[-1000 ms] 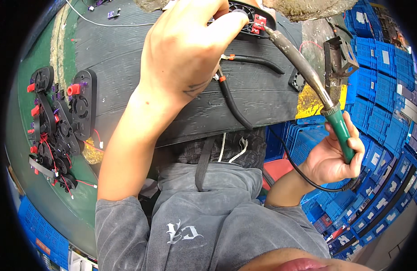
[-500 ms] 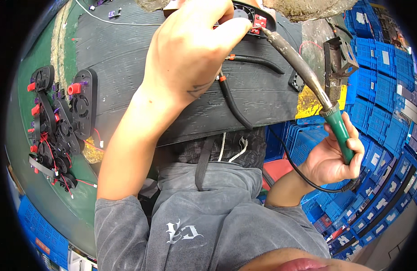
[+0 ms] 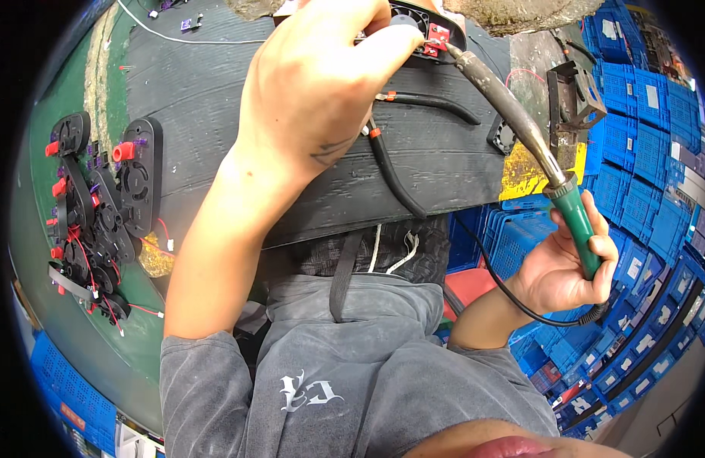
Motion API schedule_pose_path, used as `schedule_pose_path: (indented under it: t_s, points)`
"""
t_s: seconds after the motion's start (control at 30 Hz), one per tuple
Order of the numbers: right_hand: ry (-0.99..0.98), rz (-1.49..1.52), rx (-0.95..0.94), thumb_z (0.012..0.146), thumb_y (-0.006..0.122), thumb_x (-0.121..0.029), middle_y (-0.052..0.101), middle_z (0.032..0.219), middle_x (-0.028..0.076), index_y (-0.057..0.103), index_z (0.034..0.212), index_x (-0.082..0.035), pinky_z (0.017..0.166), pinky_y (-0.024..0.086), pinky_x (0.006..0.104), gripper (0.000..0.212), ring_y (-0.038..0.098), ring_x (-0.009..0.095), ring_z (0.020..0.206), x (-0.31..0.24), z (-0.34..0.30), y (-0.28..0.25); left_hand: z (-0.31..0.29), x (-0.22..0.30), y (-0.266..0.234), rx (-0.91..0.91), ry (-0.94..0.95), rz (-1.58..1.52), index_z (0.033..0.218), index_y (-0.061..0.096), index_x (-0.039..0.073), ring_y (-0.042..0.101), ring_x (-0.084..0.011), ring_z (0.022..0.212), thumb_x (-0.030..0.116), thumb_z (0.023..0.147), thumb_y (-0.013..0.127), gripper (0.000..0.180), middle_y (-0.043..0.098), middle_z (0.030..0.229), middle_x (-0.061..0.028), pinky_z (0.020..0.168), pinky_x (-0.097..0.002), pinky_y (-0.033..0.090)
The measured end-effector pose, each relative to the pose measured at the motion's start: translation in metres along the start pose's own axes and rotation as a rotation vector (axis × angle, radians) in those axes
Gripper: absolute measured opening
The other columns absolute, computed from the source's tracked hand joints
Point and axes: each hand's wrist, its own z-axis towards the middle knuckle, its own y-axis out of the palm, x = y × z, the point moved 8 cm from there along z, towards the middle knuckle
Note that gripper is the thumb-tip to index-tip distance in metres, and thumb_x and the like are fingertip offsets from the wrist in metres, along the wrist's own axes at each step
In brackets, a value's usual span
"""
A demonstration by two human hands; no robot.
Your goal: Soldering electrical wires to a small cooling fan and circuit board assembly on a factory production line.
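Note:
My right hand (image 3: 566, 267) is wrapped around the green handle of a soldering iron (image 3: 513, 114). Its metal tip touches or nearly touches a small red circuit board (image 3: 437, 38) at the top of the view. The board sits in a black oval housing (image 3: 459, 32) beside a small fan (image 3: 406, 17). Over the housing's left part, my left hand (image 3: 314, 84) is closed in a pinch. A thin silvery wire (image 3: 207, 40), seemingly solder, runs into it and shows again by the thumb tip near the iron. My fingers hide part of the housing.
Black-handled pliers (image 3: 390, 168) lie below the housing on the dark mat (image 3: 192, 114). A metal bracket (image 3: 574, 103) and another small fan (image 3: 502, 137) are at the right. Black housings with red parts and wires (image 3: 85, 206) pile up at left. Blue crates (image 3: 635, 153) stack beyond the right edge.
My left hand has shifted slightly left, along with the wire. The soldering iron has barely moved, its tip still at the red board.

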Motion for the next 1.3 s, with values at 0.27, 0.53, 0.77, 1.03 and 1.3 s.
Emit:
schedule_pose_path:
  t_s: [0.27, 0.53, 0.77, 1.03, 1.3]
  points:
    - [0.035, 0.02, -0.062, 0.086, 0.037, -0.036, 0.058, 0.107, 0.029, 0.058, 0.082, -0.002, 0.067, 0.058, 0.0396, 0.04, 0.062, 0.038, 0.095, 0.0, 0.001, 0.006, -0.003, -0.002, 0.0, 0.006, -0.014, -0.013, 0.086, 0.063, 0.0, 0.054, -0.0261, 0.067, -0.001, 0.064, 0.059, 0.023, 0.052, 0.075, -0.0101, 0.059, -0.0336, 0.045]
    - [0.031, 0.034, -0.085, 0.086, 0.037, -0.034, 0.058, 0.107, 0.03, 0.057, 0.083, -0.001, 0.067, 0.058, 0.0397, 0.039, 0.062, 0.038, 0.094, 0.0, 0.002, 0.012, 0.0, -0.003, 0.001, -0.027, -0.018, -0.013, 0.086, 0.063, 0.0, 0.054, -0.0263, 0.066, -0.002, 0.066, 0.059, 0.02, 0.052, 0.074, -0.0105, 0.058, -0.0332, 0.045]
    - [0.041, 0.029, -0.076, 0.086, 0.036, -0.034, 0.058, 0.106, 0.03, 0.057, 0.082, -0.002, 0.067, 0.058, 0.0395, 0.038, 0.062, 0.038, 0.095, 0.002, 0.003, 0.011, 0.02, 0.01, -0.004, -0.067, -0.004, 0.015, 0.085, 0.063, -0.001, 0.053, -0.0259, 0.064, -0.001, 0.069, 0.06, 0.016, 0.051, 0.072, -0.0104, 0.056, -0.033, 0.045]
    - [0.029, 0.009, -0.073, 0.086, 0.035, -0.033, 0.058, 0.106, 0.031, 0.058, 0.083, -0.002, 0.066, 0.058, 0.039, 0.039, 0.062, 0.038, 0.093, 0.002, 0.003, 0.006, 0.019, -0.004, 0.026, -0.845, -0.501, 0.327, 0.085, 0.063, -0.002, 0.053, -0.0253, 0.064, 0.0, 0.071, 0.061, 0.014, 0.05, 0.071, -0.01, 0.055, -0.0328, 0.044]
    - [0.035, 0.034, -0.078, 0.086, 0.036, -0.034, 0.058, 0.107, 0.031, 0.058, 0.083, -0.002, 0.067, 0.058, 0.039, 0.039, 0.063, 0.038, 0.092, 0.002, 0.002, 0.013, 0.011, -0.009, 0.023, -0.394, -0.149, 0.222, 0.083, 0.063, -0.001, 0.053, -0.0242, 0.063, -0.002, 0.069, 0.06, 0.015, 0.05, 0.071, -0.0097, 0.055, -0.0318, 0.044]
